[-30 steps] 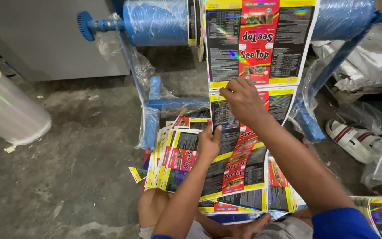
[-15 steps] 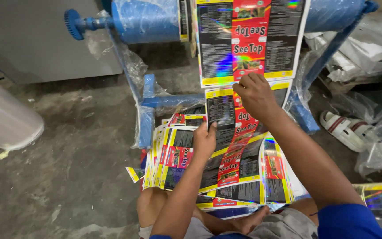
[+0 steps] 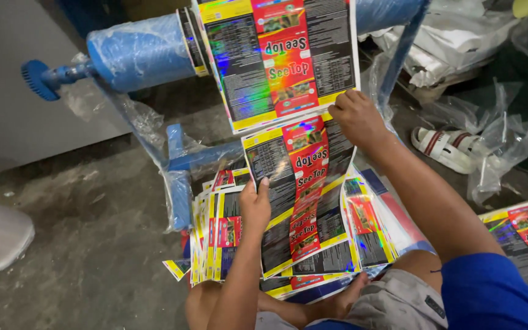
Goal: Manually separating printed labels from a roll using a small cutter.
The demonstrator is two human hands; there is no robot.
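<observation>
Both your hands grip that long glossy printed label strip (image 3: pixel 297 177): right hand (image 3: pixel 355 116) pinching high, left hand (image 3: pixel 255 205) low, strip running lengthwise between.

Your printed label strip (image 3: pixel 294 165) is glossy film with a rainbow holographic sheen; the cut sheets (image 3: pixel 227 235) below share that shine. The roller (image 3: pixel 142 52) is wrapped in crinkled blue plastic. The loose clear bags (image 3: pixel 496 146) are thin shiny plastic. The floor (image 3: pixel 80 244) is rough, matt, dusty concrete.
</observation>
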